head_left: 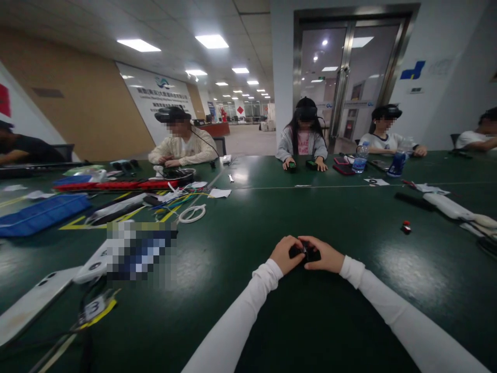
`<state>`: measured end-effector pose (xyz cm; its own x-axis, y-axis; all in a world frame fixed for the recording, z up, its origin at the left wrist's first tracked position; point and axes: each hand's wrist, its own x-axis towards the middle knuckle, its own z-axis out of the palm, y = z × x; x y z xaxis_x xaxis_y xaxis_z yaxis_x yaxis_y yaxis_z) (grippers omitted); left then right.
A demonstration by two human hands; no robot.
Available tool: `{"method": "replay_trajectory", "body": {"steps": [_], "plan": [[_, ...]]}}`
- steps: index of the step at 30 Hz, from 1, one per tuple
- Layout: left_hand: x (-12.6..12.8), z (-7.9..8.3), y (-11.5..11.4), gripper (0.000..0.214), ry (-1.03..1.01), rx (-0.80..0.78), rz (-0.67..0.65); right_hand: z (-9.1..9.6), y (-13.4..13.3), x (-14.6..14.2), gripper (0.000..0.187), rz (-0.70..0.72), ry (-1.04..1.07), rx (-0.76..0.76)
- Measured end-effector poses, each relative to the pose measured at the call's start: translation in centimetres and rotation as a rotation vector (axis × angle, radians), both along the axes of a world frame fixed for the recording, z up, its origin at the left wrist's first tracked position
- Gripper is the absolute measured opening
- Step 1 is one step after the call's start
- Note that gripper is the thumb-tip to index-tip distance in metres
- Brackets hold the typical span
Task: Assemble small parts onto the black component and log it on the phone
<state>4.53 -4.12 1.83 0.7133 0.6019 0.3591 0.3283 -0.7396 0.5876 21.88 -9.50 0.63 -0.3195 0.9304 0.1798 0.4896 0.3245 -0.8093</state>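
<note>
My left hand [285, 255] and my right hand [325, 255] meet low over the green table [330, 207], fingers curled in toward each other. Between them is a small black object [313, 255], gripped from both sides by fingers and thumbs. Dark parts of it show under each palm, with a paler glint in the middle. My fingers cover much of it, and I cannot tell its kind or whether it is one piece or two. To the right, apart from my hands, lies a small red and black item [406, 227].
A blue tray [42, 215], coiled white cable [192, 213] and white robot-arm-like part [103, 254] lie to the left. On the right rests another white device [446, 206]. Several people wearing headsets sit across the table, near a water bottle [361, 158] and a dark blue bottle [396, 163].
</note>
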Motion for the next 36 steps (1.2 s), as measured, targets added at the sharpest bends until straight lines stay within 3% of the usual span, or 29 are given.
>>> {"method": "replay_trajectory", "body": {"steps": [9,20,36], "plan": [[-0.49,0.25,-0.05,0.014,-0.004,-0.028,-0.020,0.44,-0.12,0.05,0.078,-0.008,-0.024,-0.065],[-0.43,-0.22,-0.09,0.014,-0.017,-0.013,-0.010,0.45,-0.19,-0.11,0.078,-0.001,-0.006,-0.015],[-0.66,0.37,-0.41,0.012,-0.053,-0.111,0.024,0.54,-0.27,-0.09,0.077,-0.006,-0.014,-0.053]]}}
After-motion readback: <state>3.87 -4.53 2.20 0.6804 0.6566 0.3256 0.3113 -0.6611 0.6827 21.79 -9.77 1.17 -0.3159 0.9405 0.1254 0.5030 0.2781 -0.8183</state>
